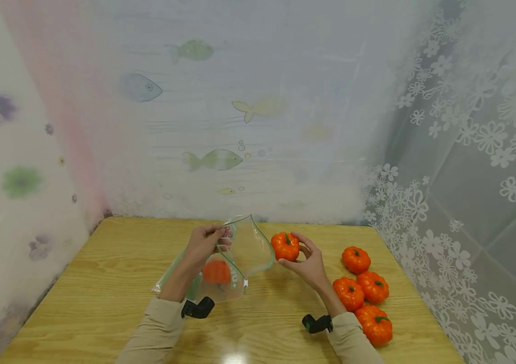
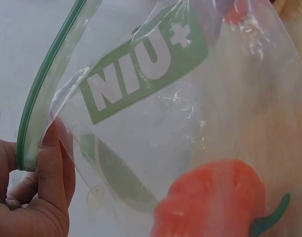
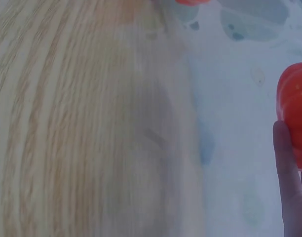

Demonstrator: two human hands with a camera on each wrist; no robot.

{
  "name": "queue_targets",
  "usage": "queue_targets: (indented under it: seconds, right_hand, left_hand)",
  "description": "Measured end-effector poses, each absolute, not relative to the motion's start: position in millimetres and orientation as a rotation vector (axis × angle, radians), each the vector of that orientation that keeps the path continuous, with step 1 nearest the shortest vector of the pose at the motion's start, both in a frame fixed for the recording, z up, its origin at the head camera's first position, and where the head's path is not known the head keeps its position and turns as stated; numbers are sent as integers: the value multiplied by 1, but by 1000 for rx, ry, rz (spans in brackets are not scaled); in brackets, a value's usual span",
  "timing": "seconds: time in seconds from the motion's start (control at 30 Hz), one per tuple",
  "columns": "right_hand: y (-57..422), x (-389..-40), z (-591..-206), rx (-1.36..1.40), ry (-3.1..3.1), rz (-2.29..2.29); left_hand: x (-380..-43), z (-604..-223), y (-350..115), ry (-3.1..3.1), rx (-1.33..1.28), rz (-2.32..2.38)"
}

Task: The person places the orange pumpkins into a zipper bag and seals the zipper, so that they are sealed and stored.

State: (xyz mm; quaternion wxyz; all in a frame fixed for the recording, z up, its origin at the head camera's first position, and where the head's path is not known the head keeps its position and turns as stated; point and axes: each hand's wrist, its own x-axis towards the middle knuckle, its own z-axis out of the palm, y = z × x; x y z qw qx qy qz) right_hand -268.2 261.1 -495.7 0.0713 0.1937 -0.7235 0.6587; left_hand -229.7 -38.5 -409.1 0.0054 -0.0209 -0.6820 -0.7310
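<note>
Left hand point(image 1: 203, 247) pinches one bag point(image 1: 252, 245), mouth rightward, one pumpkin point(image 1: 216, 271) inside; right hand point(image 1: 311, 265) grips a second pumpkin point(image 1: 283, 247), stem up; table point(image 1: 103, 283) holds four others point(image 1: 373, 287).

A: What's the right hand point(image 3: 293, 203) doing?
B: Holding a red-orange pumpkin point(image 3: 294, 106); one digit point(image 3: 285, 158) is lying against its side. Both are running out of frame.
A: Background?
B: Wood-grain table point(image 3: 57, 123) is lying near, blotchy pale backdrop point(image 3: 240, 133) is standing far. Red-orange sliver point(image 3: 193, 1) is peeking in, too cropped to ID.
</note>
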Motion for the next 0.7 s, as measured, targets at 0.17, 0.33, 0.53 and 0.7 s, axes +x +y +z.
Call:
queue_targets:
  seconds: [0.17, 0.33, 0.53, 0.7]
  right_hand:
    - [257, -265, -486, 631, -2108, 2008]
    - [253, -259, -473, 713, -1999, 2100]
    - [246, -251, -459, 808, -1889, 2169]
    - [239, -242, -448, 895, -1819, 2210]
  left_hand:
    - [-231, -410, -38, -2117, -49, -2313]
    - [-230, -411, -38, -2117, -40, -2316]
    - [-230, -412, -38, -2106, -49, -2316]
    - [-231, -413, -39, -2121, -68, -2293]
